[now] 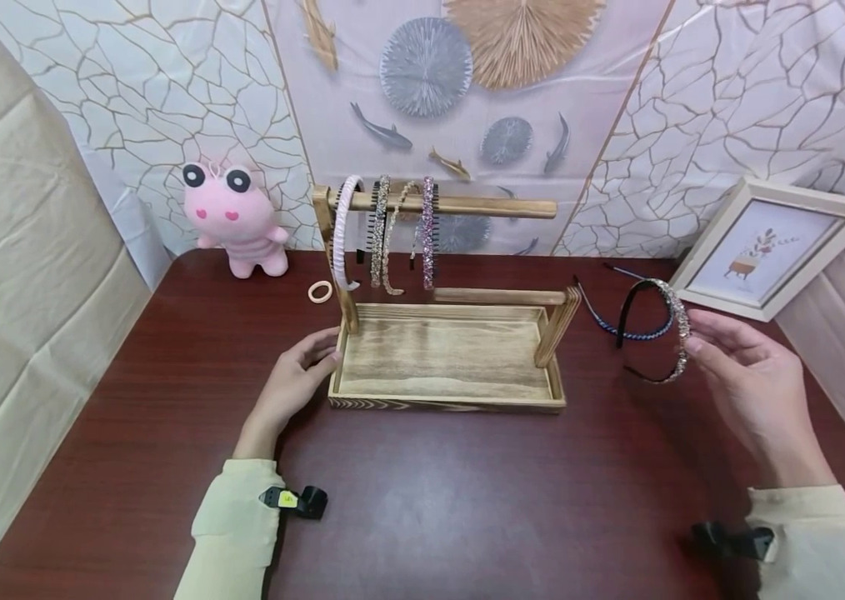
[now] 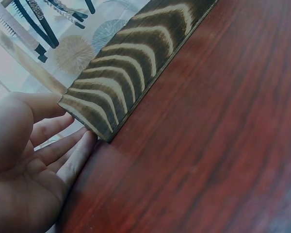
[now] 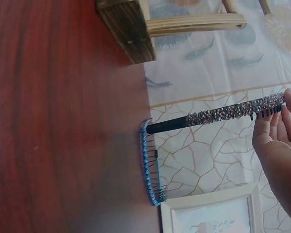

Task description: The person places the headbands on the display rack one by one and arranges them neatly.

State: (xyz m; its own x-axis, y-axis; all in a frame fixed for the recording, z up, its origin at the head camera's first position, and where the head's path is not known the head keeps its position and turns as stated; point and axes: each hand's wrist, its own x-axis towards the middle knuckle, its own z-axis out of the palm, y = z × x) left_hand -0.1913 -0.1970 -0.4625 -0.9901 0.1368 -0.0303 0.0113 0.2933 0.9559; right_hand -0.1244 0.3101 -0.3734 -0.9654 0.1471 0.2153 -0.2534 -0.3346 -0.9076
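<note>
My right hand [image 1: 756, 379] pinches a sparkly rhinestone headband [image 1: 681, 321] by its side between thumb and fingers, holding it over the table's right part. Just behind it, a blue braided headband [image 1: 636, 335] lies on the table; in the right wrist view the blue headband [image 3: 148, 167] shows its comb teeth. With fairly straight fingers, my left hand [image 1: 295, 375] touches the left end of a wooden headband stand [image 1: 445, 406]. The left wrist view has these fingertips against the corner of the stand's tray [image 2: 106, 92]. Several headbands, including a pale wrapped one [image 1: 343, 233] and a pink glittery one [image 1: 428, 233], hang on the upper bar [image 1: 497, 207].
A lower bar [image 1: 497, 296] runs to the stand's right post. Behind on the left sits a pink plush toy [image 1: 235, 221], with a small wooden ring [image 1: 321, 292] near it. A white picture frame [image 1: 775, 246] leans at the back right of the dark red table [image 1: 422, 500].
</note>
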